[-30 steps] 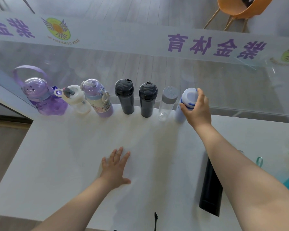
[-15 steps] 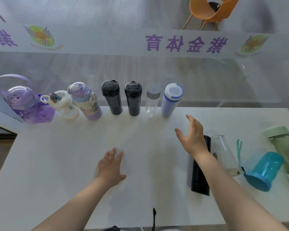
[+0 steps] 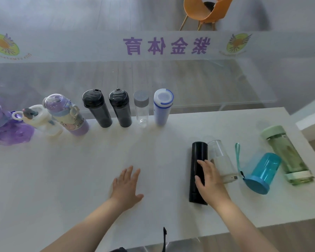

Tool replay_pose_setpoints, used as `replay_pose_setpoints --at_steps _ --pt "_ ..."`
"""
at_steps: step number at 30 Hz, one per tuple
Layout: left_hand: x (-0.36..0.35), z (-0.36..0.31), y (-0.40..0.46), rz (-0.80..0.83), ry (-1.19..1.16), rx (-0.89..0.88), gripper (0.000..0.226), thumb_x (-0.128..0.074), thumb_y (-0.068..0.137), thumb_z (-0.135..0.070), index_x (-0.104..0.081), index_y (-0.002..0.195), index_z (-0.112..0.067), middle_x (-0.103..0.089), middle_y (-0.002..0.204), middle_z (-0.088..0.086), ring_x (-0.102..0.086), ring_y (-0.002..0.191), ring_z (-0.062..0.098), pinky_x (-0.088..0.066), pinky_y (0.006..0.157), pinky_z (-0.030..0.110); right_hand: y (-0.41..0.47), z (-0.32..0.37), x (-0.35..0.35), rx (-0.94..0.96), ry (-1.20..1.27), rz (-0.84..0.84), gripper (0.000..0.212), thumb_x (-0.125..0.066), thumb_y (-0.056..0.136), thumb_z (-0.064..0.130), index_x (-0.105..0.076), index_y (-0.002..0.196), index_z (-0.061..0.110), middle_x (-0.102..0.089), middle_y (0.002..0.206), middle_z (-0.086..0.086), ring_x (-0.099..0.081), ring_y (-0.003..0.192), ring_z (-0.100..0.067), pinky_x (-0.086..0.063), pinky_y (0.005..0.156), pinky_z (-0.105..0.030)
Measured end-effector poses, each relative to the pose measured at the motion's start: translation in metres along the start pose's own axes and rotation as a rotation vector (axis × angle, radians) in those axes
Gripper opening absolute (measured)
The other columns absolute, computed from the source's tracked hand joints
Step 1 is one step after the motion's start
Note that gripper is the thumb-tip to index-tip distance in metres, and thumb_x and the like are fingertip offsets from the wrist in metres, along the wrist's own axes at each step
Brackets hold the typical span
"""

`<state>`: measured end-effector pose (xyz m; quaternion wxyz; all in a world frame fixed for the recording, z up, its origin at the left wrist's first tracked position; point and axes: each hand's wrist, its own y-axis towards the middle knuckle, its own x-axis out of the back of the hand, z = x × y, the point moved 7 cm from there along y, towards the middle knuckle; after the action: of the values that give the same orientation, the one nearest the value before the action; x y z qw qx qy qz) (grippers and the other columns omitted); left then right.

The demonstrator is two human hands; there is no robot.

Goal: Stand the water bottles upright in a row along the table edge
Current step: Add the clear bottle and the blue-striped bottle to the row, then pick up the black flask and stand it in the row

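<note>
White worktop (image 3: 80, 179): seven bottles stand in a row (image 3: 120, 108) at the far edge; four lie flat. Right hand (image 3: 210, 179), grip closing on black bottle (image 3: 196, 160); left hand (image 3: 125, 184) flat, fingers spread.

1. Seven bottles stand upright in a row along the far edge of the white surface (image 3: 62, 179).
2. Row order, left to right: purple domed bottle (image 3: 2, 124), cream bottle with ring handle (image 3: 42, 120), lilac cartoon bottle (image 3: 67, 115), two dark smoked bottles (image 3: 97, 108) (image 3: 121, 108), clear grey-capped bottle (image 3: 141, 110), white blue-banded bottle (image 3: 162, 108).
3. Near right, four bottles lie flat, side by side: black cylindrical flask (image 3: 197, 160), clear glass bottle (image 3: 222, 160) touching it, teal strapped bottle (image 3: 262, 171), green-capped bottle (image 3: 287, 153) rightmost.
</note>
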<state>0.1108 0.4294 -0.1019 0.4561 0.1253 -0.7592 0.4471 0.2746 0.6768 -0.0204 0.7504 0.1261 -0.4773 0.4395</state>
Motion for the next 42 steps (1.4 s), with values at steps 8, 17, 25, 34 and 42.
replay_pose_setpoints --at_steps 8,17,25,34,42 --pt "-0.012 -0.068 -0.001 0.026 -0.001 0.008 0.098 -0.056 0.085 -0.061 0.007 0.154 -0.029 0.017 0.163 0.002 0.012 0.15 0.024 -0.006 0.119 0.053 0.016 -0.011 -0.008 0.3 -0.504 0.322 0.08 -0.049 0.083 -0.002 -0.02 0.151 0.029 0.006 0.162 0.001 -0.001 0.147 -0.027 -0.027 0.114 -0.036" --pt "-0.013 -0.155 -0.008 -0.035 -0.294 -0.295 0.088 -0.06 0.086 -0.058 -0.013 0.154 -0.029 -0.018 0.161 -0.01 -0.008 0.15 0.011 -0.009 0.12 0.027 0.025 -0.023 -0.017 0.657 -0.735 0.371 0.077 -0.05 0.093 0.011 -0.004 0.152 0.027 0.016 0.16 -0.01 0.015 0.146 -0.037 -0.005 0.117 -0.047" --pt "-0.02 -0.183 -0.019 -0.031 -0.641 -0.222 0.087 -0.068 0.076 -0.057 -0.011 0.141 -0.063 -0.044 0.128 -0.044 -0.047 0.12 -0.009 -0.04 0.101 0.019 0.036 -0.032 -0.016 0.796 -0.743 0.352 0.072 -0.056 0.092 0.019 -0.012 0.149 0.024 -0.001 0.161 -0.014 0.002 0.145 -0.043 -0.012 0.118 -0.052" --pt "0.012 -0.194 -0.034 -0.258 -0.947 -0.16 0.056 -0.067 0.075 -0.047 -0.045 0.123 -0.065 -0.063 0.118 -0.02 -0.061 0.108 0.0 -0.05 0.092 0.02 0.059 -0.032 0.027 0.713 -0.341 0.45 0.077 -0.067 0.084 0.038 -0.023 0.147 0.037 -0.006 0.161 0.008 -0.002 0.148 -0.023 -0.031 0.112 -0.043" --pt "0.094 -0.197 -0.023 -0.415 -0.929 -0.015 0.016 -0.055 0.088 -0.05 -0.063 0.082 -0.037 -0.066 0.074 -0.015 -0.061 0.074 0.006 -0.047 0.072 0.031 0.067 -0.037 0.074 0.546 0.311 0.359 0.061 -0.065 0.088 0.033 -0.035 0.141 0.028 -0.036 0.147 0.012 -0.042 0.128 -0.002 -0.043 0.105 -0.03"
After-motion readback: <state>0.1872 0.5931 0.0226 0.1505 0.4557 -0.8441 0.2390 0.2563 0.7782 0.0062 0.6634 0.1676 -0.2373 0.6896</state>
